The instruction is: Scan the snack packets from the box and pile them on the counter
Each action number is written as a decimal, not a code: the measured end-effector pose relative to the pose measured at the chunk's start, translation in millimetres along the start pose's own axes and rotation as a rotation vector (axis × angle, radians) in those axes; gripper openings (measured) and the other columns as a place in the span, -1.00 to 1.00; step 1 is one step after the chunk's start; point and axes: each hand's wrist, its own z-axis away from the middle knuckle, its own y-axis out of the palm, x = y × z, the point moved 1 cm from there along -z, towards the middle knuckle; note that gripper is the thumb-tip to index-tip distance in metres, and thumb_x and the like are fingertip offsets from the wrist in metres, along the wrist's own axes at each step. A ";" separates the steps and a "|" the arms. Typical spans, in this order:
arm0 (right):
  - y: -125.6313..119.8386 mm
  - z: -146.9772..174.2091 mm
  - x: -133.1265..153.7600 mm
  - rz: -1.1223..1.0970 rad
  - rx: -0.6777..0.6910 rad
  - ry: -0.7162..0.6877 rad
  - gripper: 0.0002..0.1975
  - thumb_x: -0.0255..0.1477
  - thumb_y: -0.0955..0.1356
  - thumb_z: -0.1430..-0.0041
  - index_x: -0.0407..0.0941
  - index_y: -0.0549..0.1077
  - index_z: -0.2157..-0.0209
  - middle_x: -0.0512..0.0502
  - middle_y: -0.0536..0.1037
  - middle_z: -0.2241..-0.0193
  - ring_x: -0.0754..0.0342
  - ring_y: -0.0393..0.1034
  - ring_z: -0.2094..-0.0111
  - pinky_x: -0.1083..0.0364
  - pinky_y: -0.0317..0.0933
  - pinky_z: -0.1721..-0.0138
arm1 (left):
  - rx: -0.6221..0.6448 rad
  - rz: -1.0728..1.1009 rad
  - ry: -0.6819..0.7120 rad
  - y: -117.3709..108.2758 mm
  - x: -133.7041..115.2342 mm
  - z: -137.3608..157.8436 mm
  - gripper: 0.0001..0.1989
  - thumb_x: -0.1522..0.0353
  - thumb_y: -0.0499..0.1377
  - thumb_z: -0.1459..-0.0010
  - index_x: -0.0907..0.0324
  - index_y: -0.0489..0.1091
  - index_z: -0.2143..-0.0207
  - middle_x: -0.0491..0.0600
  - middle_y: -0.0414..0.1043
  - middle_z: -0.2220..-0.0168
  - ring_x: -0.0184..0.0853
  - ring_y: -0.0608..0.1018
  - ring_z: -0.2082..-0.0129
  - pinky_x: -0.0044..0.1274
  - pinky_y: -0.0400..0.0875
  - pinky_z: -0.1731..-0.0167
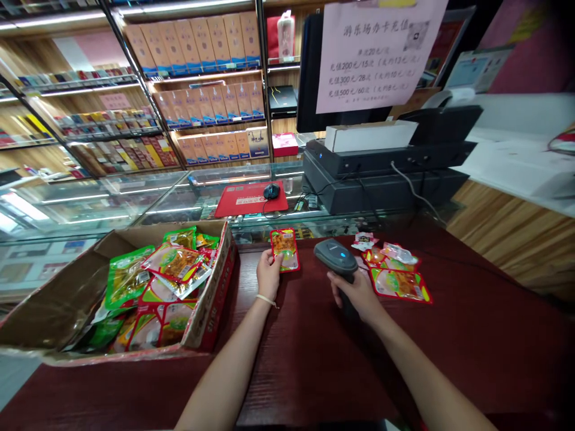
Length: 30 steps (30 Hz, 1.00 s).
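My left hand point(268, 273) pinches the lower left edge of a red-edged snack packet point(284, 246), held at the far side of the dark red counter. Wrapped round the handle of a grey barcode scanner point(336, 257) is my right hand point(357, 294); a blue light glows on the scanner's top, and its head points towards the packet. To the right of the scanner lies a small group of snack packets point(399, 284). On the left stands an open cardboard box point(214, 299) holding several red and green snack packets point(177, 263).
Behind the counter point(305, 371) is a glass display case point(202, 179) with a red mouse mat point(229, 200) and a black mouse point(271, 191). A cash register point(381, 185) and a monitor with a paper sign point(368, 78) stand at the back right. Stocked shelves line the wall.
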 end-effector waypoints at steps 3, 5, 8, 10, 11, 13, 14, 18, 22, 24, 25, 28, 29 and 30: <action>0.8 0.8 3.0 -0.018 -0.004 0.001 -0.58 -0.08 0.47 0.03 -0.08 0.28 0.40 0.12 0.38 0.69 0.18 0.23 0.77 0.20 0.10 0.75 | -0.027 -0.011 -0.007 -1.1 -0.9 1.8 -0.59 0.16 0.32 0.02 0.22 0.32 0.21 -0.01 0.54 0.35 -0.32 0.58 0.40 -0.50 0.45 0.35; 0.7 0.9 3.6 -0.037 -0.011 0.002 -0.59 -0.09 0.46 0.01 -0.08 0.27 0.42 0.12 0.37 0.69 0.18 0.22 0.77 0.20 0.10 0.75 | -0.043 -0.037 0.020 -0.1 -4.8 4.9 -0.61 0.17 0.31 0.02 0.22 0.32 0.25 -0.04 0.52 0.39 -0.34 0.57 0.42 -0.52 0.43 0.35; -1.6 0.0 2.5 -0.069 -0.007 -0.039 -0.62 -0.12 0.45 -0.05 -0.08 0.27 0.44 0.13 0.35 0.68 0.19 0.20 0.77 0.20 0.10 0.76 | -0.049 -0.085 0.115 6.0 -23.4 13.5 -0.68 0.18 0.30 -0.01 0.21 0.31 0.33 -0.08 0.47 0.44 -0.37 0.53 0.43 -0.55 0.39 0.36; -4.2 -0.9 1.6 -0.080 0.005 -0.085 -0.65 -0.14 0.44 -0.08 -0.09 0.28 0.45 0.12 0.35 0.68 0.19 0.21 0.75 0.19 0.11 0.75 | -0.050 -0.108 0.201 11.5 -47.3 22.8 -0.71 0.19 0.28 -0.05 0.19 0.30 0.36 -0.12 0.42 0.48 -0.40 0.49 0.46 -0.58 0.35 0.40; -5.5 -1.2 1.2 -0.086 0.014 -0.091 -0.65 -0.15 0.44 -0.08 -0.09 0.29 0.45 0.11 0.35 0.67 0.19 0.22 0.74 0.19 0.12 0.74 | -0.052 -0.118 0.245 13.8 -62.4 28.6 -0.72 0.19 0.26 -0.07 0.18 0.30 0.37 -0.13 0.39 0.49 -0.41 0.46 0.48 -0.60 0.32 0.43; -7.6 -1.0 1.9 -0.087 0.017 -0.100 -0.66 -0.16 0.43 -0.09 -0.10 0.31 0.48 0.09 0.35 0.67 0.19 0.22 0.73 0.19 0.13 0.73 | -0.066 -0.166 0.338 15.3 -97.0 41.5 -0.75 0.20 0.24 -0.11 0.17 0.31 0.37 -0.13 0.37 0.48 -0.42 0.43 0.48 -0.60 0.30 0.43; -8.0 -0.2 3.1 -0.084 0.021 -0.102 -0.66 -0.16 0.43 -0.10 -0.10 0.32 0.50 0.08 0.36 0.67 0.19 0.22 0.73 0.20 0.12 0.73 | -0.051 -0.177 0.372 14.0 -115.3 48.1 -0.77 0.20 0.23 -0.12 0.17 0.32 0.35 -0.12 0.38 0.46 -0.40 0.43 0.46 -0.59 0.31 0.41; -3.0 6.8 14.6 -0.086 0.070 -0.108 -0.63 -0.16 0.42 -0.11 -0.10 0.31 0.57 0.06 0.34 0.67 0.19 0.21 0.72 0.19 0.12 0.72 | -0.104 -0.301 0.503 -11.4 -184.7 70.0 -0.79 0.21 0.25 -0.11 0.16 0.39 0.34 -0.08 0.40 0.41 -0.37 0.43 0.41 -0.57 0.32 0.36; 16.4 14.7 37.3 -0.094 0.137 -0.101 -0.69 -0.18 0.41 -0.12 -0.09 0.34 0.50 0.06 0.34 0.66 0.18 0.20 0.72 0.18 0.12 0.72 | -0.195 -0.444 0.590 -63.8 -235.0 78.1 -0.78 0.22 0.23 -0.12 0.17 0.43 0.26 -0.08 0.44 0.37 -0.39 0.44 0.40 -0.58 0.33 0.36; 32.9 17.2 51.4 -0.073 0.191 -0.078 -0.68 -0.17 0.42 -0.10 -0.09 0.33 0.50 0.07 0.34 0.67 0.18 0.19 0.73 0.18 0.12 0.73 | -0.268 -0.511 0.609 -96.7 -249.6 77.2 -0.75 0.22 0.23 -0.12 0.18 0.43 0.21 -0.07 0.47 0.34 -0.38 0.46 0.38 -0.57 0.35 0.33; 42.5 18.2 58.3 -0.072 0.219 -0.071 -0.67 -0.16 0.43 -0.08 -0.09 0.32 0.50 0.07 0.34 0.67 0.18 0.20 0.74 0.18 0.12 0.74 | -0.306 -0.546 0.616 -114.0 -253.9 75.9 -0.74 0.22 0.22 -0.12 0.18 0.44 0.19 -0.06 0.48 0.32 -0.37 0.47 0.37 -0.56 0.36 0.31; 73.3 20.3 74.1 -0.078 0.288 -0.067 -0.67 -0.17 0.45 -0.04 -0.09 0.32 0.48 0.08 0.35 0.67 0.19 0.21 0.74 0.18 0.12 0.74 | -0.430 -0.698 0.640 -164.1 -256.1 70.9 -0.72 0.24 0.20 -0.13 0.18 0.44 0.14 -0.03 0.49 0.28 -0.33 0.50 0.30 -0.52 0.38 0.23; 83.0 20.8 76.9 -0.086 0.306 -0.064 -0.67 -0.17 0.46 -0.03 -0.09 0.32 0.48 0.08 0.36 0.67 0.19 0.21 0.74 0.18 0.12 0.74 | -0.477 -0.779 0.645 -178.6 -254.2 69.4 -0.72 0.25 0.21 -0.12 0.18 0.44 0.14 -0.01 0.49 0.26 -0.31 0.51 0.27 -0.50 0.38 0.19; 91.8 21.2 78.5 -0.097 0.317 -0.060 -0.66 -0.17 0.46 -0.03 -0.10 0.32 0.47 0.08 0.37 0.67 0.19 0.21 0.75 0.19 0.12 0.75 | -0.502 -0.859 0.643 -191.1 -251.6 68.0 -0.72 0.26 0.20 -0.11 0.18 0.45 0.14 0.01 0.49 0.23 -0.28 0.51 0.23 -0.47 0.38 0.15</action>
